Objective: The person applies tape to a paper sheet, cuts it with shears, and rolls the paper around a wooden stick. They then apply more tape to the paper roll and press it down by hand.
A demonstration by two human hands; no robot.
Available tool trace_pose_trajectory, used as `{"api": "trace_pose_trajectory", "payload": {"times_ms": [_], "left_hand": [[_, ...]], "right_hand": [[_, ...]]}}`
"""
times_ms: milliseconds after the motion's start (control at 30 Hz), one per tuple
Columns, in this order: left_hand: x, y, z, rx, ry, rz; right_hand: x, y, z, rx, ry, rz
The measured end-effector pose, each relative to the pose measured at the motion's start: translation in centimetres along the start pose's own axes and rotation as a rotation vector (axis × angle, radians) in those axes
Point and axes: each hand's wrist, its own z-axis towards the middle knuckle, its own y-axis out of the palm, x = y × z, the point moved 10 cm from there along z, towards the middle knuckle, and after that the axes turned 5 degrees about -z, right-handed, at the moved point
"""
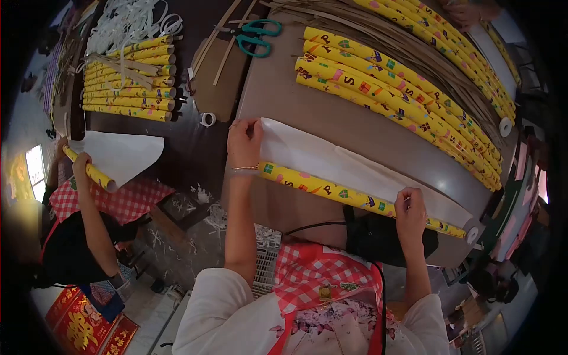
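Observation:
A yellow patterned wrapping paper roll (331,190) lies along the table's near edge in front of me, its unrolled sheet (331,157) spread behind it with the white underside up. My left hand (244,142) is closed at the sheet's far left corner, thumb and fingers pinching its edge. Toward the right end, my right hand (410,212) has its fingers curled together on the paper, just above the yellow roll; the exact grip is partly hidden. A small white tape roll (472,235) sits by the roll's right end.
Several finished yellow rolls (396,94) lie behind the sheet, beside brown paper strips (426,74). Teal-handled scissors (255,36) rest at the back left. More rolls (127,89) are stacked on the dark table. At left, a co-worker's hand (83,165) holds another roll.

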Motion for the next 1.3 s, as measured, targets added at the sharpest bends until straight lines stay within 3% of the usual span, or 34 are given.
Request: {"api": "trace_pose_trajectory", "payload": {"times_ms": [167,267,333,433,500,567,633,700,733,800,833,900,967,1033,1067,1100,1167,1233,1300], "left_hand": [[0.2,-0.1,-0.2,0.062,0.039,0.002],[0.6,-0.5,-0.6,0.106,0.039,-0.104],[0.7,-0.7,-0.6,0.122,0.023,-0.205],[0.8,-0.8,-0.8,0.132,0.027,-0.146],[-0.4,-0.6,-0.7,0.131,-0.084,-0.233],[-1.2,-0.4,-0.5,0.112,-0.117,-0.268],[-1.9,-0.5,-0.2,0.096,-0.147,-0.301],[-2.9,0.2,-0.2,0.001,-0.241,-0.447],[-3.2,-0.3,-0.1,0.008,-0.238,-0.444],[-3.6,-0.3,-0.1,-0.019,-0.254,-0.607],[-3.8,-0.2,-0.2,-0.023,-0.252,-0.609],[-3.1,-2.6,-0.7,0.195,-0.12,-0.399],[1.4,-3.8,-2.4,0.277,-0.05,-0.298],[7.8,-3.6,-4.5,0.249,0.263,0.028],[10.1,-1.8,-5.5,0.112,0.395,0.059],[10.7,-1.0,-6.1,0.102,0.4,0.054],[13.4,3.7,-8.6,-0.294,0.649,-0.019],[13.3,5.6,-9.4,-0.317,0.648,0.033],[13.5,6.6,-9.7,-0.34,0.642,0.087]], "right_hand": [[2.3,-3.1,-1.0,0.057,-0.016,0.02],[4.4,-4.6,-2.2,-0.024,0.082,0.079],[7.4,-5.6,-4.1,-0.035,0.32,0.517],[13.6,-11.0,-8.8,0.082,0.449,0.453],[19.5,-15.2,-13.6,0.247,0.598,0.48],[21.3,-19.9,-17.4,0.367,0.335,-0.231],[26.4,-21.6,-23.2,0.201,0.415,-0.841],[40.5,-23.0,-32.6,0.18,0.713,-0.835],[41.7,-22.3,-32.9,0.181,0.708,-0.829],[46.2,-23.1,-41.6,0.692,1.464,-0.257],[48.6,-22.5,-43.0,0.695,1.467,-0.257],[53.2,-21.7,-44.2,0.685,1.274,-0.227],[51.8,-20.9,-41.4,0.674,1.182,-0.366],[47.9,-20.1,-35.1,0.675,0.911,-0.515],[44.2,-19.9,-31.1,0.693,0.743,-0.526],[41.7,-18.7,-26.6,0.547,0.679,-0.43],[33.5,-15.3,-19.5,0.473,0.202,-0.991],[27.9,-14.7,-14.2,0.325,0.513,-0.767],[27.7,-12.8,-12.1,0.32,0.427,-0.696]]}}
